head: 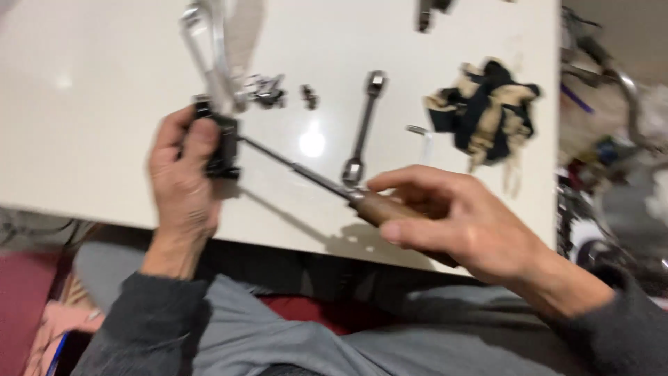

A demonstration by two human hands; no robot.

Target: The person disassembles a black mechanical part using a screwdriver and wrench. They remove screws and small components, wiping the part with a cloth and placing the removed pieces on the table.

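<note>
My left hand is wrapped around a small black metal part, fingers closed over its near side, holding it just above the white table. My right hand grips the wooden handle of a screwdriver — thumb along the near side, index finger stretched over the top. The thin steel shaft runs from that handle up and to the left, and its tip meets the black part right beside my left fingers.

Just beyond the shaft, between my two hands, lies a double-ended socket wrench, roughly upright on the table. Past my left hand I see a few small dark fasteners and a blurred silvery bracket — too smeared to tell its shape. Beyond my right hand sits a crumpled black-and-tan rag, with a short metal pin just to its left.
</note>
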